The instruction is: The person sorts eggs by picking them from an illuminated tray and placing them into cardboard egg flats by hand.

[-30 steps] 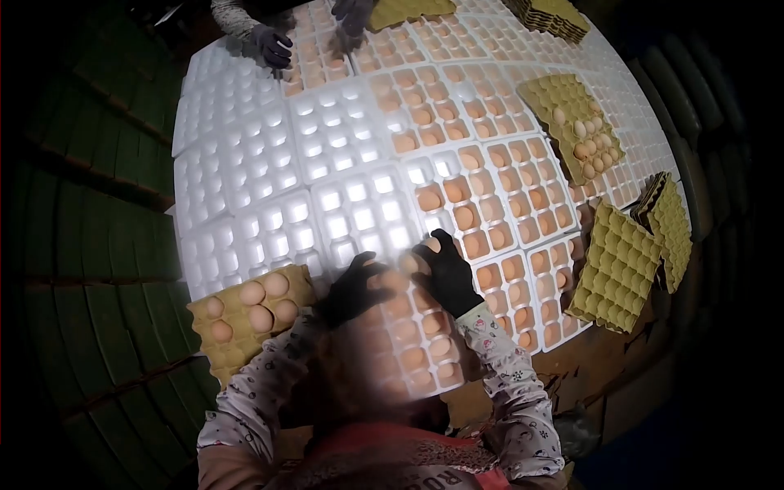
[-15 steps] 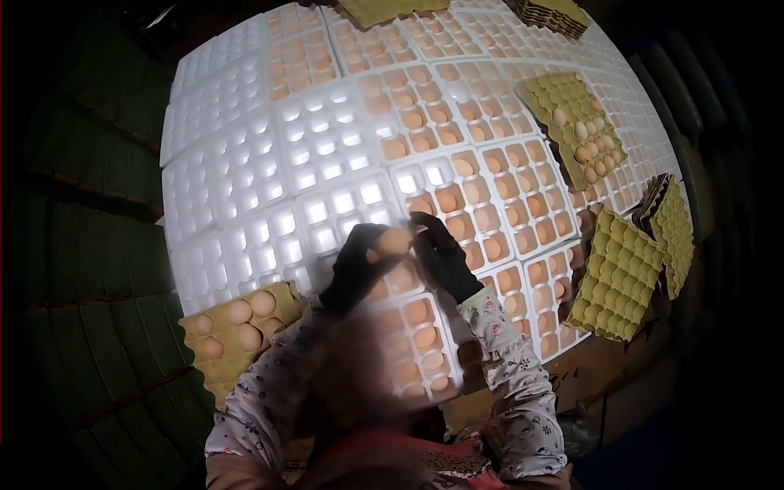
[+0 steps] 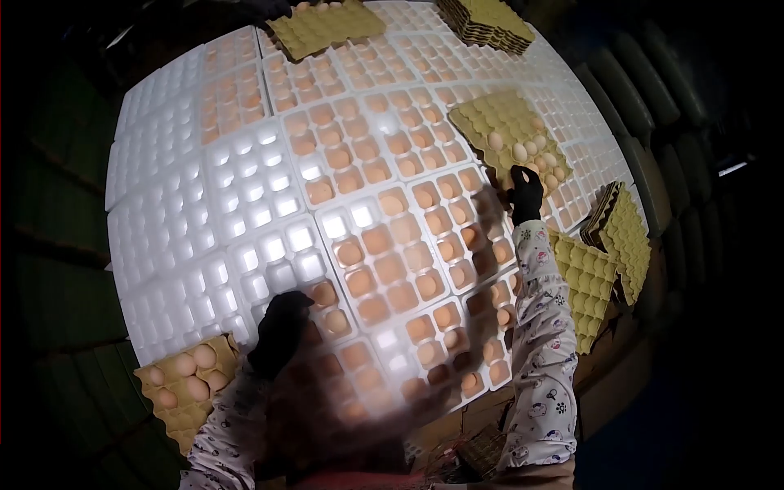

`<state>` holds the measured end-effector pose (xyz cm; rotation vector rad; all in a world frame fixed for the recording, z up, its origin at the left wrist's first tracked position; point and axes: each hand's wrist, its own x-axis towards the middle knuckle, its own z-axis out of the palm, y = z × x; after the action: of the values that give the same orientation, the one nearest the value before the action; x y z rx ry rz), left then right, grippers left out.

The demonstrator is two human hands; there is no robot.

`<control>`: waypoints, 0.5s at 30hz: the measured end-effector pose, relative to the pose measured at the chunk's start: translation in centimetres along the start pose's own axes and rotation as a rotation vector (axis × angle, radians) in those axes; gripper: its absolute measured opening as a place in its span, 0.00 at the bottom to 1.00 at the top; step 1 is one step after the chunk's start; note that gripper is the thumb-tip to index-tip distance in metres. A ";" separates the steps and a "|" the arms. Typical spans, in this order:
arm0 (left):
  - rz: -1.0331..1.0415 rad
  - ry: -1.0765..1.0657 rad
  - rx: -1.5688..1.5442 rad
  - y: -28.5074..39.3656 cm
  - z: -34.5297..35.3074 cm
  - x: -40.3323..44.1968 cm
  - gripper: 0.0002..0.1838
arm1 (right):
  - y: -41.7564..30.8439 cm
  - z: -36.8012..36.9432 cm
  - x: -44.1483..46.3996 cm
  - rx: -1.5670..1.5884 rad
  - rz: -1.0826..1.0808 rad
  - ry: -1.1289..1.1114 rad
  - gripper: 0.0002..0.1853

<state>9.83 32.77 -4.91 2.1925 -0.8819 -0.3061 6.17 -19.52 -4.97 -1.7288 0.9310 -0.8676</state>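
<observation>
My left hand (image 3: 280, 328), in a dark glove, is over a white egg tray (image 3: 237, 255), its fingers curled and largely hidden. Its fingertips are beside a brown egg (image 3: 324, 294) in a compartment; whatever the fingers hold cannot be made out. At the right, my gloved right hand (image 3: 527, 196) reaches to a yellowish pulp tray (image 3: 486, 114) bearing several eggs. Thumb and fingers close around an egg (image 3: 531, 175) at the near edge of that group. Below my left hand, a pulp tray (image 3: 184, 420) carries several brown eggs (image 3: 196, 388).
White compartment trays cover the table, many filled with eggs (image 3: 376, 238). A pulp tray (image 3: 327, 31) lies at the far side, near a pulp tray stack (image 3: 487, 24). More pulp trays (image 3: 584, 282) lean at the right edge. Dark stacked shapes (image 3: 645, 114) stand beyond.
My hands, earlier together around an egg, have parted. The right went up and right to the pulp tray; the left stayed over the white trays. The camera view has shifted right.
</observation>
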 end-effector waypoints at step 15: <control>-0.411 0.353 0.259 1.4 -17.7 -19.3 0.10 | -9.9 12.4 -16.6 0.184 -0.023 -0.953 0.13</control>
<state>3.09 54.92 7.44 2.5574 -0.2851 0.0103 11.30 2.61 -1.57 -1.7012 0.1796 -0.0652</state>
